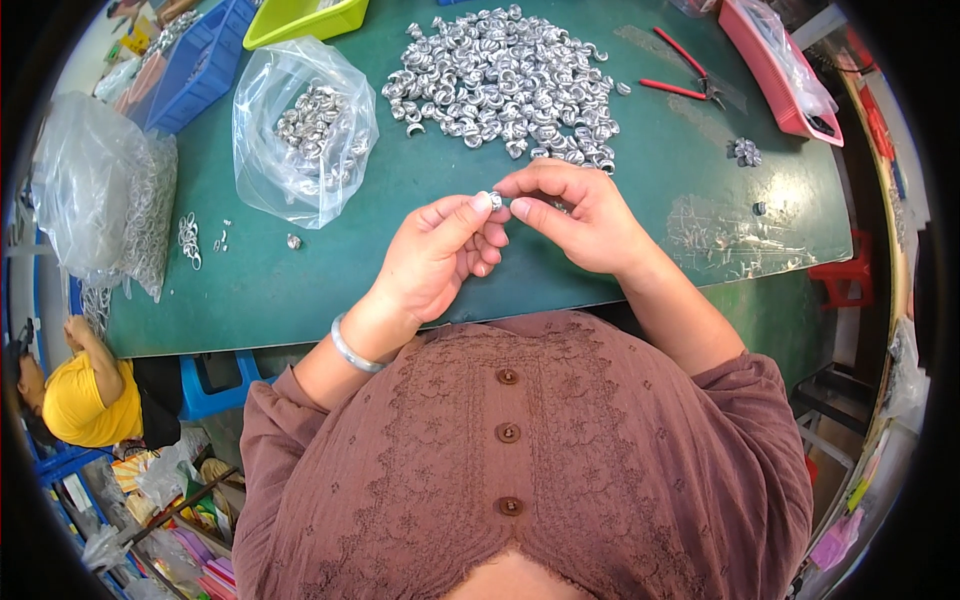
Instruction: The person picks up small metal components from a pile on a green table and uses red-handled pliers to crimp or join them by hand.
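Above the table's near edge, my left hand [435, 245] pinches a small shiny silver metal piece [495, 201] between thumb and fingers. My right hand [575, 212] meets it from the right, its index fingertip and thumb bent close around the piece's side. Fingertips cover much of the piece, so its full shape is hidden. Just beyond my hands, a wide heap of small curved, ridged silver pieces [505, 85] is spread on the green table [440, 300]. An unfastened clear plastic bag [305, 135] with more silver pieces lies to the left.
A full clear bag of metal links [148, 215] stands far left, with loose links [188, 242] beside it. Blue [200, 65] and green [300, 20] bins are behind. Red-handled pliers [685, 75] and a pink basket [775, 75] lie right. A person in yellow [95, 400] sits left.
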`<state>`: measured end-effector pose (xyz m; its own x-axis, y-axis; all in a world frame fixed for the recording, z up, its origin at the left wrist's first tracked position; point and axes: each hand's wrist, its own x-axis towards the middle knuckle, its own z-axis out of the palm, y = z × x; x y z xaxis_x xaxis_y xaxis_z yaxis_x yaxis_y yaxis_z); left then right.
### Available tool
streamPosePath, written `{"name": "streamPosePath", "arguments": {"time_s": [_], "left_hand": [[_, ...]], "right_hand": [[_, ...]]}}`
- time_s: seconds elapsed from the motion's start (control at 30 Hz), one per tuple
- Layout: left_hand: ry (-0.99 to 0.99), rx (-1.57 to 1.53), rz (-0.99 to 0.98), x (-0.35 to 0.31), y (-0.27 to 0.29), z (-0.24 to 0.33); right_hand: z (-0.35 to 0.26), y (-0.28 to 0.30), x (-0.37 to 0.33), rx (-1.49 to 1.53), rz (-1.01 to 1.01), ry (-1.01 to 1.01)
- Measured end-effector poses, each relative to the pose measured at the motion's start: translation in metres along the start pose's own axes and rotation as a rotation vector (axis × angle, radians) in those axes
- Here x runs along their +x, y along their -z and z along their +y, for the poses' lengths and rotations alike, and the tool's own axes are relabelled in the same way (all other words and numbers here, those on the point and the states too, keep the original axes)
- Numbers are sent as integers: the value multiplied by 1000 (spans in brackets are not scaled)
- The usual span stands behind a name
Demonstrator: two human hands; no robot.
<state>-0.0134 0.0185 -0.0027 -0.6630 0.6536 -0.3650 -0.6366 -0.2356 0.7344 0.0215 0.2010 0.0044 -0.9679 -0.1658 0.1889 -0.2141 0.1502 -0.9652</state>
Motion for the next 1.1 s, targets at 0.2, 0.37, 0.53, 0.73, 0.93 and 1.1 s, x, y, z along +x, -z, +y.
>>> {"name": "streamPosePath", "arguments": {"time_s": [0.2, 0.37, 0.53, 0.73, 0.93, 1.1], "left_hand": [[60, 10, -19, -8, 6, -7], [125, -32, -35, -12, 9, -8], [150, -67, -62, -13, 9, -8], [153, -74, -119, -13, 10, -8], [160, -96, -141, -13, 11, -10], [163, -101, -175, -12, 13, -9]], "right_hand": [[4, -2, -4, 21, -65, -32], [4, -5, -6, 15, -89, -30], [3, -5, -7, -24, -87, 12], [3, -4, -8, -39, -100, 15], [2, -5, -11, -21, -90, 5], [4, -4, -11, -9, -87, 27]]}}
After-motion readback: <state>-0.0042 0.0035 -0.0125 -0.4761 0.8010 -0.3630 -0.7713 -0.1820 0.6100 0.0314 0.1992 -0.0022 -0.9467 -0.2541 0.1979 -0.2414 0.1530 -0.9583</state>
